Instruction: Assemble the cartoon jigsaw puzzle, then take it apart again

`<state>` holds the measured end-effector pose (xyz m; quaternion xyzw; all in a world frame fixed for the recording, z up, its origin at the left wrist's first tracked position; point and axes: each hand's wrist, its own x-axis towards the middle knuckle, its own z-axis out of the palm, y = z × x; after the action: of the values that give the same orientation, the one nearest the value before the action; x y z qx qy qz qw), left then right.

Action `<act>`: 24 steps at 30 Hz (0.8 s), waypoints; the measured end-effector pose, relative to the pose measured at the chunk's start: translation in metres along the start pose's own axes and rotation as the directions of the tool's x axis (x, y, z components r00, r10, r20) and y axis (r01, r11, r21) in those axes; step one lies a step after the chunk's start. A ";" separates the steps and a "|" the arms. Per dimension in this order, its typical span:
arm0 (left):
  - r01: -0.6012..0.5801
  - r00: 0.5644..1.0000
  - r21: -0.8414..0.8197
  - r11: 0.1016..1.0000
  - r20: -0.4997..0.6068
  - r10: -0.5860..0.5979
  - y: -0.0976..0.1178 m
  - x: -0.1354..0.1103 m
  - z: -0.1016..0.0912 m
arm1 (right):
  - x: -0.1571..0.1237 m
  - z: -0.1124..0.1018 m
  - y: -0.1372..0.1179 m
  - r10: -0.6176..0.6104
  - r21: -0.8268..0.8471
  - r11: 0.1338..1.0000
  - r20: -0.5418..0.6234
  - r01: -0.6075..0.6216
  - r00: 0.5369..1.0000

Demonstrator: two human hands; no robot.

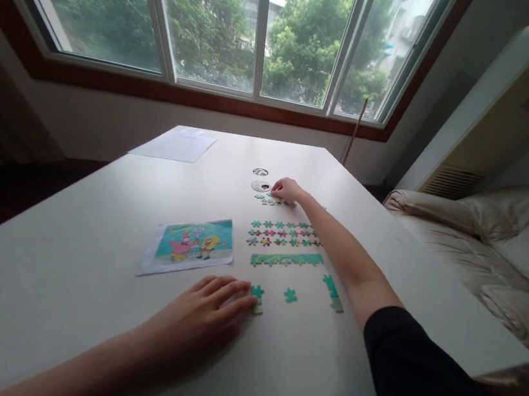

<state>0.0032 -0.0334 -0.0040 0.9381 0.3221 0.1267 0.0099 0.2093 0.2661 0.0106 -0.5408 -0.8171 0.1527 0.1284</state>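
Just ahead of your left hand (216, 302), a short joined pair of puzzle pieces (258, 292) lay on the white table (94, 234), and your fingertips touched its left edge. That hand was open, palm down, with the fingers stretched forward and lying close together.

Your right hand (286, 190) reached much farther out, its thumb and fingers bunched low over a small cluster of pieces (271, 203). You could not have told from this view whether those fingers gripped a piece. Just left of your right hand was a round dish (260, 186), with a second round thing (261, 172) a little beyond it.

Between your two hands, nearer to you than the cluster, three rows of loose pieces (280, 233) ran crosswise, partly behind your right forearm. On your side of them lay a long joined strip (285, 260). To the right of your left hand sat a single green piece (290, 295), and farther right, beside your right forearm, a short joined strip (332, 293) slanted towards you.

Beyond your left hand, slightly to its left, a cartoon picture (195, 243) lay face up. Well to the left of your right hand were some white papers (174, 146).
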 end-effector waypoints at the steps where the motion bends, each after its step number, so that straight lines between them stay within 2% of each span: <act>1: -0.001 1.000 -0.001 1.000 0.001 0.001 0.000 0.000 0.000 | 0.002 0.000 0.002 0.011 0.006 1.000 0.009 -0.011 1.000; 8: 0.002 1.000 0.005 1.000 0.005 -0.002 0.000 0.000 -0.001 | -0.001 -0.006 0.007 0.074 0.060 0.995 0.114 -0.081 0.991; 12: -0.004 1.000 -0.003 1.000 -0.018 0.004 0.000 0.000 -0.001 | -0.012 -0.016 0.007 0.049 0.097 0.994 0.077 -0.056 0.996; 15: -0.003 1.000 -0.006 1.000 -0.026 0.003 -0.001 0.000 0.000 | -0.032 -0.029 0.007 -0.012 0.134 0.991 0.041 0.007 0.999; 18: 0.000 1.000 -0.001 1.000 -0.023 0.000 -0.001 0.000 0.001 | -0.072 -0.041 0.003 -0.114 0.195 0.977 0.122 0.089 0.986; 21: -0.003 1.000 -0.002 1.000 -0.019 0.003 0.000 0.002 0.000 | -0.128 -0.044 -0.005 -0.328 0.324 0.923 0.371 0.209 0.869; 23: -0.009 1.000 -0.001 1.000 -0.012 0.009 0.001 0.003 -0.001 | -0.166 -0.043 -0.011 -0.379 0.344 0.910 0.469 0.230 0.798; 24: -0.009 1.000 0.002 1.000 -0.010 0.009 0.001 0.003 -0.002 | -0.181 -0.041 -0.014 -0.380 0.338 0.913 0.497 0.229 0.780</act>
<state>0.0056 -0.0325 -0.0015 0.9390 0.3179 0.1310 0.0066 0.2825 0.0980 0.0457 -0.3112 -0.8688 0.3845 -0.0204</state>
